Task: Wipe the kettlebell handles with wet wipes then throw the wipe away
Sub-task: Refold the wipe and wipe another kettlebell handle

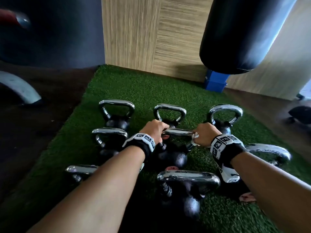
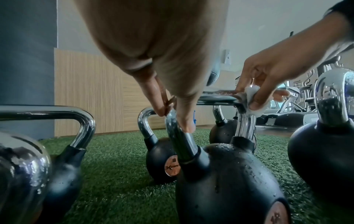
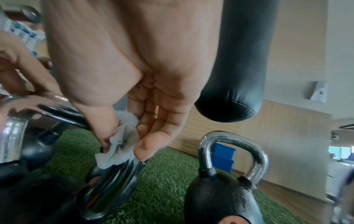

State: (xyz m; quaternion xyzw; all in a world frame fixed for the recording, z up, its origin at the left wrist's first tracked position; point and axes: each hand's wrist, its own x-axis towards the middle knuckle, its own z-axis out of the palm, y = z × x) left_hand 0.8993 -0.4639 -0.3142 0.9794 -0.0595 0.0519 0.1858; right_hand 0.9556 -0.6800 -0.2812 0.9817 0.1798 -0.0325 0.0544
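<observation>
Several black kettlebells with chrome handles stand on green turf (image 1: 151,91). The middle kettlebell (image 1: 173,157) has its handle (image 1: 178,132) held at both ends. My left hand (image 1: 155,130) grips the left corner of that handle (image 2: 178,136), thumb and fingers curled round it. My right hand (image 1: 204,134) pinches a crumpled white wet wipe (image 1: 195,137) round the right corner of the handle. In the right wrist view the wipe (image 3: 120,145) is wrapped between thumb and fingers on the chrome bend (image 3: 114,178). In the left wrist view the wipe (image 2: 252,98) sits at the handle's far corner, which is wet with droplets.
A black punching bag (image 1: 235,34) hangs at the upper right above a blue box (image 1: 215,81). Wood-panelled wall (image 1: 151,39) backs the turf. Other kettlebells (image 1: 116,115) (image 1: 188,190) crowd round the middle one. Dark floor lies left and right of the turf.
</observation>
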